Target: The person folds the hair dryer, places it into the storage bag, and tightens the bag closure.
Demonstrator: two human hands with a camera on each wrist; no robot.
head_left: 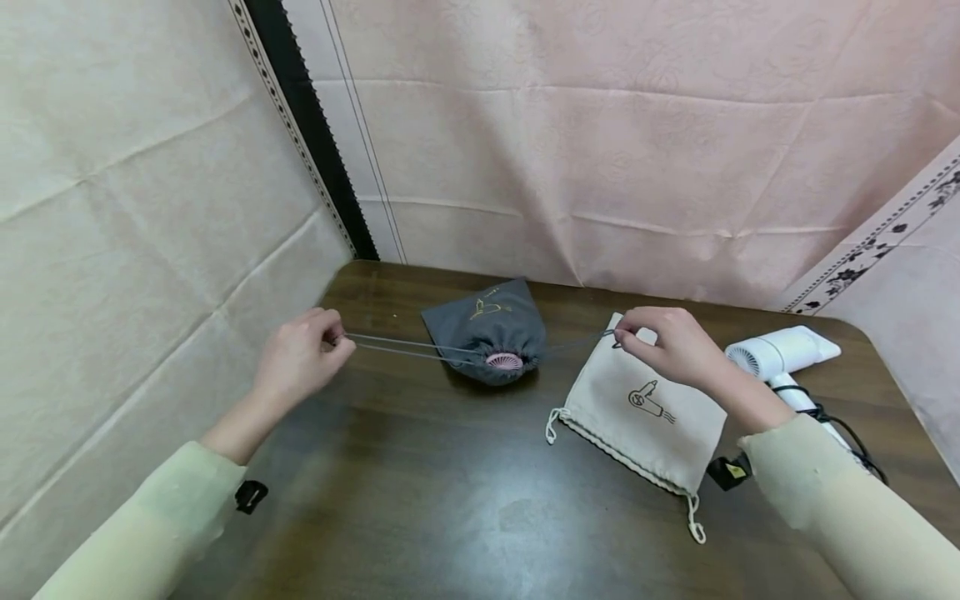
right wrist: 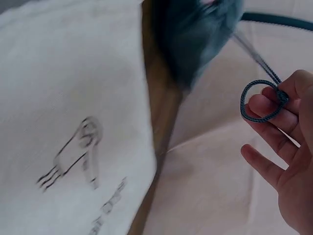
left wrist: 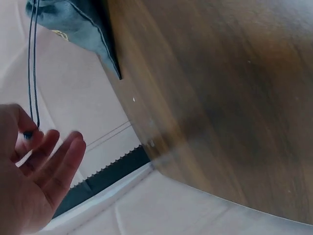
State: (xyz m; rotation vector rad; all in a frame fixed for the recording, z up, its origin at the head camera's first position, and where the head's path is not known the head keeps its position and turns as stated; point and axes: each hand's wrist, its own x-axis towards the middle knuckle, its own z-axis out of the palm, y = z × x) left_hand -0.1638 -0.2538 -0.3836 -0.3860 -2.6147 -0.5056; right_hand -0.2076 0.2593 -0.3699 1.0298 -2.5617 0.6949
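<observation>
A dark grey drawstring pouch (head_left: 487,329) lies on the table, a yellow hair-dryer print on its cloth. Its mouth is gathered around a pink vented end (head_left: 504,361) that shows in the opening; the rest of that object is hidden inside. My left hand (head_left: 300,354) pinches one double drawstring (head_left: 405,343), stretched taut to the left. On the other side, my right hand (head_left: 663,342) pinches the opposite cord near its knot, above a cream pouch. The cord's loop (right wrist: 243,100) hangs past the fingers in the right wrist view.
Under my right hand lies the cream drawstring pouch (head_left: 637,408), flat, with a printed hair dryer. A white hair dryer (head_left: 787,354) with a black cord (head_left: 847,423) lies at the right. Pink cloth (head_left: 600,167) hangs behind the brown table (head_left: 450,483).
</observation>
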